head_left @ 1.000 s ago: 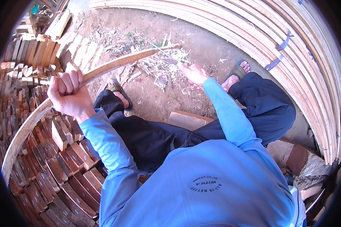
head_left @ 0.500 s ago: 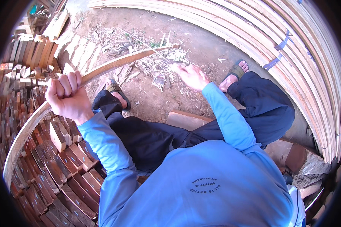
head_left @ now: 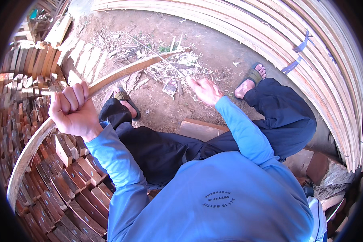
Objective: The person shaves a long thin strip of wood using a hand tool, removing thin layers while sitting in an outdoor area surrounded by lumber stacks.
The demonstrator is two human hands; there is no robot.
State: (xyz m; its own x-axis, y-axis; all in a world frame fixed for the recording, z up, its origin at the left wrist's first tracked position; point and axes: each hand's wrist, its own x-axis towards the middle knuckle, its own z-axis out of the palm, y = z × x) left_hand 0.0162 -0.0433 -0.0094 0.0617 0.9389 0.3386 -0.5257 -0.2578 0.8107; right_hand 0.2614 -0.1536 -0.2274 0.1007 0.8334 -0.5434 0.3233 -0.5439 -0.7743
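My left hand is closed round a long wooden strip, which slants from the lower left up to the chip-strewn ground ahead. Its near end hangs past my fist at the left, and it looks bowed, perhaps only from the lens. In my right hand, its fingers curled, is a long, thin, blade-like tool seen nearly edge-on. This tool points away to the upper left and crosses the strip near its far end. My palm hides its handle, so its exact kind is unclear.
Stacked cut wood blocks fill the left side. Long planks, tied with purplish bands, curve along the far and right sides. Wood chips and shavings litter the dirt between my sandalled feet. A wooden block lies before my lap.
My right hand and the thin tool have drawn back slightly, toward me and to the right. The left hand keeps its hold on the strip, almost unmoved.
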